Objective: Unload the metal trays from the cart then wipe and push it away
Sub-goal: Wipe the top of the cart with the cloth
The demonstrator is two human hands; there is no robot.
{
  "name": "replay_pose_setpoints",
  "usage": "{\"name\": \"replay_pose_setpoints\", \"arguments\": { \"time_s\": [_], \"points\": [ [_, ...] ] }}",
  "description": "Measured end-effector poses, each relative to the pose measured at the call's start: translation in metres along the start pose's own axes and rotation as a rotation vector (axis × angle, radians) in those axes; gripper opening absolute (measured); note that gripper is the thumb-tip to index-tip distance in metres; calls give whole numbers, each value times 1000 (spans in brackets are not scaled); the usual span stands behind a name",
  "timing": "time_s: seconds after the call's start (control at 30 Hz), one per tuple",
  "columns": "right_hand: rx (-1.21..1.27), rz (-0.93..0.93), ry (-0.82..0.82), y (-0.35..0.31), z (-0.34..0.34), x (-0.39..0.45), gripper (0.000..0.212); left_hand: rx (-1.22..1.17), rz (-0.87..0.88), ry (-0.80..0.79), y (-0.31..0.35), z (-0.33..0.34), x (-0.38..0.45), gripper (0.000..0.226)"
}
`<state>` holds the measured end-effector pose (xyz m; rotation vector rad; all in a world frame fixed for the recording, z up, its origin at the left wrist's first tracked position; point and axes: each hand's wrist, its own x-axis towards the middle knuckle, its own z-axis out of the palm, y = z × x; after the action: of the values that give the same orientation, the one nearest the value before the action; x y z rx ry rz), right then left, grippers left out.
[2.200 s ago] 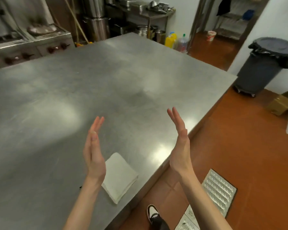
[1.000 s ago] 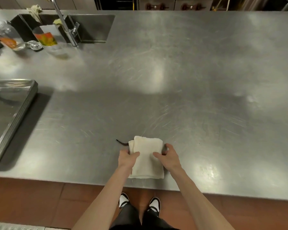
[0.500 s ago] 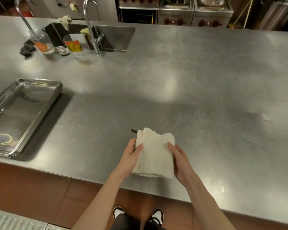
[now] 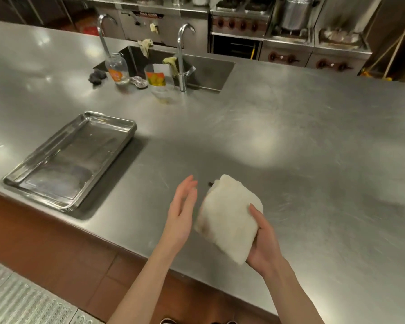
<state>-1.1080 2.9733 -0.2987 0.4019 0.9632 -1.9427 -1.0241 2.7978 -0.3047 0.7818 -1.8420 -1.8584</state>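
A folded white cloth (image 4: 228, 216) is lifted off the steel counter (image 4: 290, 148), tilted, with my right hand (image 4: 263, 242) gripping its lower right side. My left hand (image 4: 181, 211) hovers just left of the cloth, fingers spread, holding nothing. A stack of shiny metal trays (image 4: 68, 160) lies flat on the counter at the left, near the front edge. No cart is in view.
A sink (image 4: 206, 71) with two tall taps (image 4: 181, 54) is set into the counter's far side, with a jar (image 4: 117, 69), a cup (image 4: 156, 77) and a dark scrubber beside it. Stoves line the back wall. A metal floor grate (image 4: 21, 300) lies at lower left.
The cloth has risen off the counter in my right hand. My left hand has let go of it and opened. The view has swung right, showing the whole tray stack.
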Motion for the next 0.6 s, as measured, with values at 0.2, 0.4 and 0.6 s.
{"name": "replay_pose_setpoints", "arguments": {
  "time_s": [0.2, 0.4, 0.6],
  "points": [
    [-42, 34, -43, 38, 64, 21, 40, -55, 120, 160, 21, -87, -2, 41],
    [-134, 87, -97, 98, 144, 53, 40, -85, 157, 354, 20, -181, -11, 50],
    [-239, 156, -182, 160, 216, 75, 42, -40, 231, 542, 6, -273, -26, 47]
  ]
}}
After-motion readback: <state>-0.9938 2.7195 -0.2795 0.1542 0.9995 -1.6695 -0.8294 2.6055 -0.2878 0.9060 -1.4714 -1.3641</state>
